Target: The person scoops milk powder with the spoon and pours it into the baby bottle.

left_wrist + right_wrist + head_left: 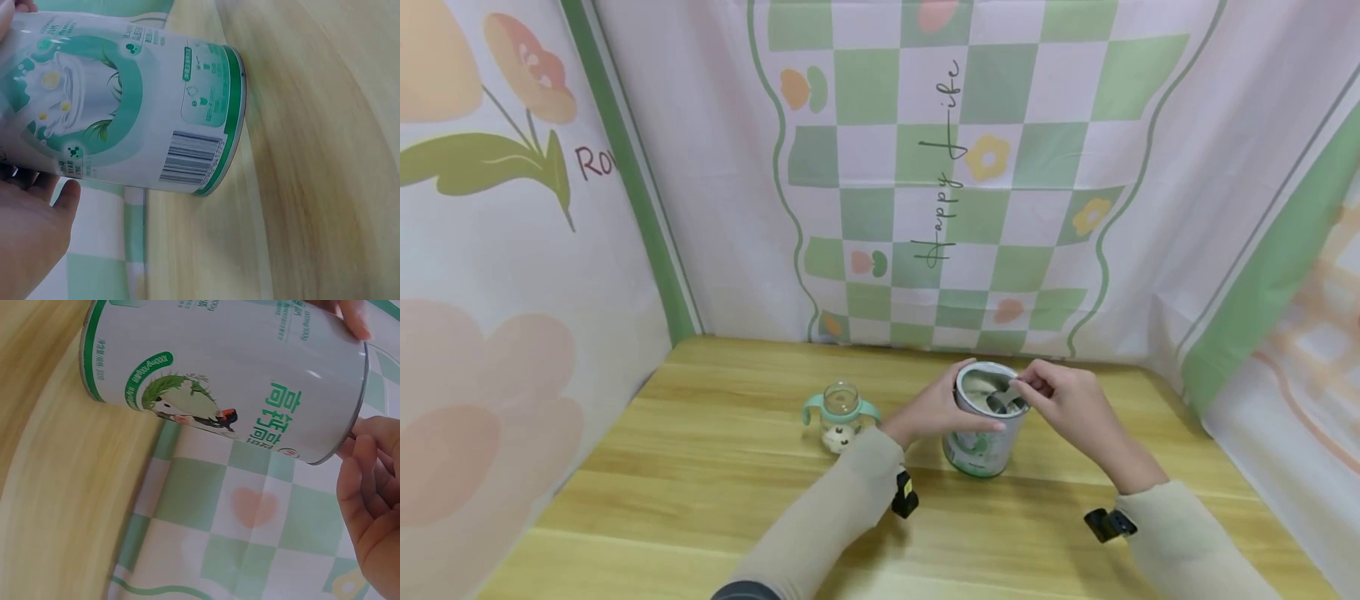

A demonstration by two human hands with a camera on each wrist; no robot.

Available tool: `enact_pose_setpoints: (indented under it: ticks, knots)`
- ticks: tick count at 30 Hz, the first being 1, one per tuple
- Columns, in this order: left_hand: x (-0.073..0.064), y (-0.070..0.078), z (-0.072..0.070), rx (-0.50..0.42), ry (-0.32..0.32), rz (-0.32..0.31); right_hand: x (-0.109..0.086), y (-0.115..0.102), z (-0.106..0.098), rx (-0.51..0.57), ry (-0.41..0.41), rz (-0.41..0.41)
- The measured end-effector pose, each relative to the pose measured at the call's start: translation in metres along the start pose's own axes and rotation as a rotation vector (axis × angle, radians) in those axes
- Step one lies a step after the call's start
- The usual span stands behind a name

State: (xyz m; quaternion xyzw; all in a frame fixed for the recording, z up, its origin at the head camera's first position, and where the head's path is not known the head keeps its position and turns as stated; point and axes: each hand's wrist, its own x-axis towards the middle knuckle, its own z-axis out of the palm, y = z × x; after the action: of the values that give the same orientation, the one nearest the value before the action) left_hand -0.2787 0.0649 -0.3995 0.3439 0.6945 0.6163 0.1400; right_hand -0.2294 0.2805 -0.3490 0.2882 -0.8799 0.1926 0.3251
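Note:
A white and green milk powder can point(983, 450), its top uncovered, stands toward the back of the wooden table. My left hand point(938, 408) grips it around the upper side, thumb across the front. At the rim, my right hand point(1075, 412) pinches the handle of a scoop point(997, 403), whose bowl is inside the can near the pale powder. The left wrist view shows the can's barcode side point(187, 156) with the left fingers beneath it. In the right wrist view the right hand point(375, 494) is at the can's mouth; the can wall hides the scoop's bowl there.
A clear baby bottle point(841, 404) with mint-green handles stands left of the can, partly behind my left sleeve point(868, 467). The wooden table point(700, 467) ends at a checkered curtain point(925, 317) behind. Curtains also hang at both sides.

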Motion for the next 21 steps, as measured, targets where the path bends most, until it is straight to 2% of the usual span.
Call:
enact_pose_setpoints:
  ticks: [4,6,10,17,21]
  knots:
    - [-0.002,-0.001,0.002,-0.029,0.052,-0.092,0.002,0.000,-0.002,0.018,-0.040,-0.021]
    - [-0.002,-0.002,0.003,-0.038,0.053,-0.097,0.003,-0.001,-0.003,0.027,-0.063,-0.030]
    - [-0.001,-0.003,0.003,-0.047,0.024,-0.049,0.007,-0.004,-0.006,0.044,-0.130,-0.029]
    - [0.004,-0.003,0.002,-0.085,-0.060,0.080,0.013,-0.010,-0.007,0.074,-0.231,-0.006]
    - [0.003,-0.002,0.001,-0.085,-0.068,0.093,0.015,-0.011,-0.007,0.089,-0.262,0.009]
